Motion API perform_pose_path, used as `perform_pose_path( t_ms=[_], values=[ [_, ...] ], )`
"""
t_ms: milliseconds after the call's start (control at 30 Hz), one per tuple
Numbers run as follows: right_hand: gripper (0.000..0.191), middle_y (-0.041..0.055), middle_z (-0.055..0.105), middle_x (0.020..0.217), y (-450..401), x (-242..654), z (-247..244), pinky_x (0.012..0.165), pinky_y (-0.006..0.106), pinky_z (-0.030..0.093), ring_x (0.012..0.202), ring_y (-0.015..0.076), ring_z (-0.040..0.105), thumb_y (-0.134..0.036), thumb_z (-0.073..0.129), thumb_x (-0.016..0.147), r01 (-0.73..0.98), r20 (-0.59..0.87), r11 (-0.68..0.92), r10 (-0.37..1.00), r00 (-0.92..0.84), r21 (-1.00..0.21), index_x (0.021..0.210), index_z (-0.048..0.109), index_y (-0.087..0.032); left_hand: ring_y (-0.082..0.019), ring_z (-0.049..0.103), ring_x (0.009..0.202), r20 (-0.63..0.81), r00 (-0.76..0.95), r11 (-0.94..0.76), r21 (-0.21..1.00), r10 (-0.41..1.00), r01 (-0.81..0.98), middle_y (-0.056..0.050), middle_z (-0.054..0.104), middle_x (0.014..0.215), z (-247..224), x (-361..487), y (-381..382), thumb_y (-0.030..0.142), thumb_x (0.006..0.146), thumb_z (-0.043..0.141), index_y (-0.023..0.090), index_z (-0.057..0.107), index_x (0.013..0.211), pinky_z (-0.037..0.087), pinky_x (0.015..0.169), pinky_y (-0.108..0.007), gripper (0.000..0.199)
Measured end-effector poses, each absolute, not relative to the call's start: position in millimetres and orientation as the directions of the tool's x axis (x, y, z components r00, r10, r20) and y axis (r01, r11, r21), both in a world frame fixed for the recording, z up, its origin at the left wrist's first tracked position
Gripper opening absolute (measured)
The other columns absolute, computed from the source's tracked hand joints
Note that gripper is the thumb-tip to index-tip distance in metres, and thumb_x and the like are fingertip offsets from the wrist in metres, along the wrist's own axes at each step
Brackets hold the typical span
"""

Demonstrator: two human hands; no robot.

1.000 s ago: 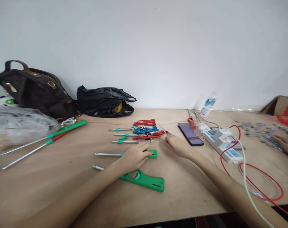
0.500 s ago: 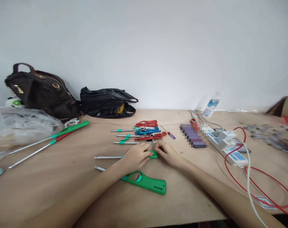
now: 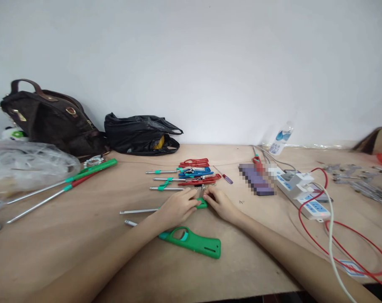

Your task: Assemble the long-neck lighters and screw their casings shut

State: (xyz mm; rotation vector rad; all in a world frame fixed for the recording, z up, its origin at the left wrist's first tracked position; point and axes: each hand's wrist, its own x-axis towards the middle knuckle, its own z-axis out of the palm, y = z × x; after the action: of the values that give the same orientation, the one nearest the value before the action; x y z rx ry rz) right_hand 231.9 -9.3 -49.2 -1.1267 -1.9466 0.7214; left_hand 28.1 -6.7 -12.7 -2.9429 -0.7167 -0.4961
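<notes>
My left hand (image 3: 179, 207) is closed on a green lighter (image 3: 203, 203), whose metal tube sticks out to the left and whose handle end shows at the fingertips. At that end my right hand (image 3: 218, 201) has its thumb and fingers pinched together; whatever they hold is too small to make out. Nearer me lies another green lighter (image 3: 195, 243), partly under my left forearm. Just beyond my hands are a red lighter part (image 3: 201, 179), a blue one (image 3: 199, 173) and metal tubes with teal pieces.
A purple-handled screwdriver (image 3: 227, 179) lies beyond my right hand. Rightward are a purple box (image 3: 257, 180), a power strip (image 3: 312, 206) with cables, a bottle (image 3: 279, 141) and metal parts (image 3: 367, 185). Leftward are long lighters (image 3: 96, 169), a plastic bag (image 3: 36, 164), a black bag (image 3: 137, 134) and a backpack (image 3: 58, 122).
The held lighter and both hands have shifted slightly left. Its metal tube reaches farther left and tilts a little more. The grips look the same.
</notes>
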Motion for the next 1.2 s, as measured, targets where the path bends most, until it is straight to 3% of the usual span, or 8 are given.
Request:
perform_pose_path(
  t_ms=[500, 1033, 1133, 1200],
  values=[
    [0.010, -0.0010, 0.052, 0.071, -11, 233, -49, 0.058, 0.025, 0.035, 0.065, 0.0138, 0.046, -0.022, 0.050, 0.085, 0.446, 0.286, 0.406, 0.906, -0.311, -0.798, 0.076, 0.050, -0.018, -0.019, 0.047, 0.086, 0.336, 0.840, -0.895, 0.018, 0.426, 0.446, -0.007, 0.052, 0.094, -17, 26, -2, 0.014, 0.092, 0.047, 0.015, 0.061, 0.087, 0.040, 0.069, -0.029, 0.015],
    [0.013, -0.0030, 0.049, 0.067, -7, 234, -50, 0.057, 0.025, 0.037, 0.062, 0.0134, 0.046, -0.029, 0.052, 0.084, 0.284, 0.252, 0.356, 0.904, -0.344, -0.890, 0.076, 0.045, -0.020, -0.020, 0.046, 0.088, 0.337, 0.832, -0.888, 0.028, 0.440, 0.458, -0.008, 0.052, 0.095, -14, 28, -6, 0.012, 0.091, 0.047, 0.014, 0.061, 0.089, 0.041, 0.068, -0.029, 0.014],
    [0.019, -0.0027, 0.048, 0.067, -4, 238, -45, 0.057, 0.025, 0.038, 0.060, 0.0133, 0.046, -0.035, 0.044, 0.089, 0.318, 0.244, 0.359, 0.905, -0.347, -0.878, 0.077, 0.044, -0.020, -0.020, 0.046, 0.088, 0.341, 0.832, -0.890, 0.034, 0.438, 0.455, -0.008, 0.052, 0.094, -15, 27, -6, 0.013, 0.091, 0.047, 0.014, 0.061, 0.090, 0.042, 0.069, -0.029, 0.015],
    [0.023, -0.0012, 0.050, 0.069, 1, 247, -37, 0.057, 0.025, 0.039, 0.060, 0.0138, 0.047, -0.037, 0.037, 0.092, 0.439, 0.256, 0.367, 0.922, -0.291, -0.820, 0.079, 0.044, -0.020, -0.020, 0.047, 0.088, 0.348, 0.830, -0.891, 0.039, 0.436, 0.451, -0.008, 0.052, 0.094, -16, 27, -6, 0.013, 0.092, 0.045, 0.014, 0.062, 0.091, 0.042, 0.069, -0.029, 0.016]
  ],
)
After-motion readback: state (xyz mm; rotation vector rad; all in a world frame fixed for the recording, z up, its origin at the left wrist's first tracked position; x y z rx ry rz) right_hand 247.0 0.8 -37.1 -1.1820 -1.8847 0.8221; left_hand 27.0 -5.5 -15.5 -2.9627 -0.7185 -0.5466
